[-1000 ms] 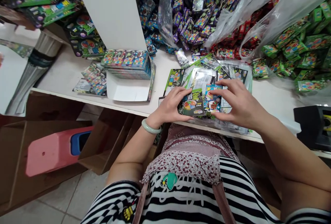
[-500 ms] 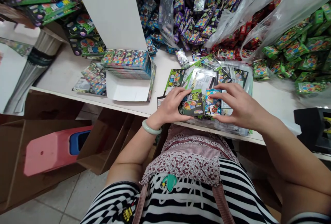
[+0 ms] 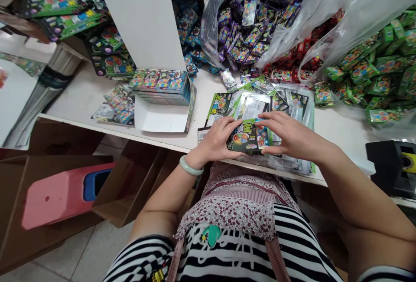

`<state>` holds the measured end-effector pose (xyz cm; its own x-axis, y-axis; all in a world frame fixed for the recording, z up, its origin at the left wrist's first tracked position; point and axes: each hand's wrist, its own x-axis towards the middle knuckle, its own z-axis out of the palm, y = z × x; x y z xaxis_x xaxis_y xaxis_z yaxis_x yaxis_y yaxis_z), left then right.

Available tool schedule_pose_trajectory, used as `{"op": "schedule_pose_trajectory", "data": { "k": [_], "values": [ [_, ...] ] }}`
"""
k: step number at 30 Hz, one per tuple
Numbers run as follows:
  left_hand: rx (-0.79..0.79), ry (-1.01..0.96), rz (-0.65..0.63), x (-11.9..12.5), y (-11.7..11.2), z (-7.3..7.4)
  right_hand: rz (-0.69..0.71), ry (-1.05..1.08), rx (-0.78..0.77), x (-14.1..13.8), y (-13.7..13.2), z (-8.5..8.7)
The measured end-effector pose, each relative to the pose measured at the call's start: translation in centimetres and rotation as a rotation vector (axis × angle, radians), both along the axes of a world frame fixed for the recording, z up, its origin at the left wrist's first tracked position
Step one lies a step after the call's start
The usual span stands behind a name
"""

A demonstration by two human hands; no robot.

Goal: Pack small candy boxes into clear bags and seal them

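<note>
My left hand (image 3: 216, 141), with a pale green bangle at its wrist, grips a small black and green printed packet (image 3: 243, 138) between thumb and fingers. From the other side, my right hand (image 3: 290, 136) pinches a blue printed piece (image 3: 261, 138) by its upper and lower edges. The left part of that blue piece is hidden at the packet's right edge; whether it is inside or behind, I cannot tell. Under both hands lies a pile of clear plastic sleeves and black-green printed packets (image 3: 219, 105) at the table's front edge.
An open white-lined display box (image 3: 161, 115) stands left, holding rows of small printed boxes (image 3: 159, 80). Behind are plastic bags of purple boxes (image 3: 248, 34), red boxes (image 3: 282, 74) and green boxes (image 3: 383, 69). A black device (image 3: 386, 167) sits right. Cartons (image 3: 125, 186) stand below the table.
My right hand has moved left toward my left hand. Less of the blue piece shows beside the black and green packet. The whole view has shifted slightly.
</note>
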<state>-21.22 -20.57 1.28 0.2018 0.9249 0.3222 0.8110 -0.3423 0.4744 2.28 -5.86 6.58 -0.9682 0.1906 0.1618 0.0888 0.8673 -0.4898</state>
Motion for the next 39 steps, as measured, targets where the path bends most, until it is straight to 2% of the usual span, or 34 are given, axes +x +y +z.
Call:
{"op": "schedule_pose_trajectory", "data": {
  "k": [3, 7, 9, 11, 13, 16, 20, 24, 29, 32, 35, 37, 39],
  "values": [
    [0.023, -0.018, 0.04, 0.5, 0.1, 0.3, -0.019, 0.057, -0.128, 0.0, -0.5, -0.2],
    [0.067, -0.07, 0.142, 1.7, 0.0, 1.2, -0.281, 0.205, -0.232, 0.6, -2.8, -0.8],
    [0.103, -0.108, 0.181, 2.8, 0.1, 1.7, -0.373, 0.229, -0.339, 0.8, -4.0, -0.9],
    [0.116, -0.208, 0.227, 4.1, 0.1, 2.2, -0.409, 0.255, -0.461, 1.0, -4.6, -0.6],
    [0.078, -0.392, 0.264, 5.4, 0.1, 2.2, -0.439, 0.302, -0.498, 1.3, -4.6, -0.1],
    [-0.004, -0.668, 0.247, 7.2, -0.2, 1.2, -0.461, 0.31, -0.384, 2.0, -4.1, 0.2],
    [-0.063, -0.813, 0.212, 8.7, -1.3, -1.0, -0.427, 0.236, -0.23, 2.8, -4.5, -1.1],
    [-0.126, -0.846, 0.21, 9.3, -2.9, -2.5, -0.388, 0.257, -0.181, 3.1, -5.7, -2.5],
    [-0.08, -0.809, 0.211, 9.1, -4.0, -3.2, -0.316, 0.195, -0.212, 2.9, -6.5, -2.7],
    [-0.049, -0.781, 0.242, 8.4, -3.8, -3.1, -0.413, 0.275, -0.181, 2.8, -7.3, -3.6],
    [-0.077, -0.796, 0.249, 7.8, -3.6, -2.8, -0.638, 0.495, -0.314, 2.6, -8.7, -5.6],
    [-0.086, -0.816, 0.231, 7.5, -3.5, -2.8, -0.721, 0.552, -0.484, 2.2, -9.6, -6.8],
    [-0.104, -0.824, 0.206, 7.3, -3.5, -2.8, -0.768, 0.567, -0.579, 1.7, -10.2, -7.4]
  ]
}}
